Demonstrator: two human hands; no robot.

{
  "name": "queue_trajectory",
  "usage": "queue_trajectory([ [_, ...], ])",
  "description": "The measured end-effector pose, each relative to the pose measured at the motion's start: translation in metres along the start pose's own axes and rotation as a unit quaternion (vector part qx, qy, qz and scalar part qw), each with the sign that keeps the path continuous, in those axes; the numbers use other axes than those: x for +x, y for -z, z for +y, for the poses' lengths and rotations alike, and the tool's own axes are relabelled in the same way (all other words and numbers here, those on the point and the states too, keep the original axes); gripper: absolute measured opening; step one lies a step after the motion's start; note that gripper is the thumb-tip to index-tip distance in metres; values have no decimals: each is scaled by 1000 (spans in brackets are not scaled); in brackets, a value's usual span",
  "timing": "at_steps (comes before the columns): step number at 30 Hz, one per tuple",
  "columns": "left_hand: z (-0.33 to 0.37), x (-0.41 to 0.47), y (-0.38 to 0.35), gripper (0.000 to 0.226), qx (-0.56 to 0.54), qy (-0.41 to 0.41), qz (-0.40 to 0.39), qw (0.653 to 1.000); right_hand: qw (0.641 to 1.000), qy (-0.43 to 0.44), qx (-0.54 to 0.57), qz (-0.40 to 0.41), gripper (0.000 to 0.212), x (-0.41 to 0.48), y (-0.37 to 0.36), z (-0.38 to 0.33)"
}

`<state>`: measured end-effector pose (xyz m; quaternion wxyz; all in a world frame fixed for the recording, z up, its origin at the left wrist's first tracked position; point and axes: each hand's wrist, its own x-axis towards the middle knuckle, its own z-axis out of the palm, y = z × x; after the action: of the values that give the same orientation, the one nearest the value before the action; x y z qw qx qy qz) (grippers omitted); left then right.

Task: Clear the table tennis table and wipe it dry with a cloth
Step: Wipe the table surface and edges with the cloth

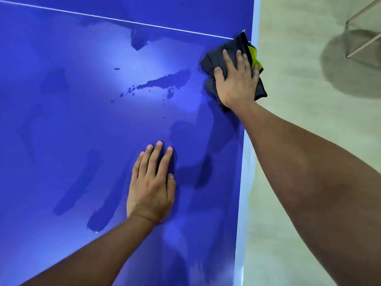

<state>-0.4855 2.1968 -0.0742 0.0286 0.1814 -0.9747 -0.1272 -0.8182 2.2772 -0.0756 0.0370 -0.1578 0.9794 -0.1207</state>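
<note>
The blue table tennis table (72, 120) fills the left of the head view, its surface streaked with wet smears and a dark puddle of water (165, 80) near the middle. My right hand (237, 79) presses flat on a crumpled dark cloth with a yellow-green patch (210, 60) at the table's right edge, just below the thin white line (123, 20). My left hand (152, 182) lies flat on the wet surface, fingers together, holding nothing.
The table's white right edge (245, 182) runs top to bottom, with pale floor (309, 131) beyond it. A metal-framed object (362, 38) and its shadow stand on the floor at the upper right. More wet streaks (97, 219) lie left of my left hand.
</note>
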Motion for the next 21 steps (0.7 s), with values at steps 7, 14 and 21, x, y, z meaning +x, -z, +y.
queue_trajectory([
  [7,0,-4,-1,60,-23,-3,-11,1000,999,-7,6,34,63,-176,-12,5],
  [14,-3,-9,0,59,-16,-16,-14,1000,998,-3,9,61,61,-341,-19,13],
  [21,-6,-35,10,58,26,-53,-7,998,997,-9,7,71,60,-473,-26,15],
])
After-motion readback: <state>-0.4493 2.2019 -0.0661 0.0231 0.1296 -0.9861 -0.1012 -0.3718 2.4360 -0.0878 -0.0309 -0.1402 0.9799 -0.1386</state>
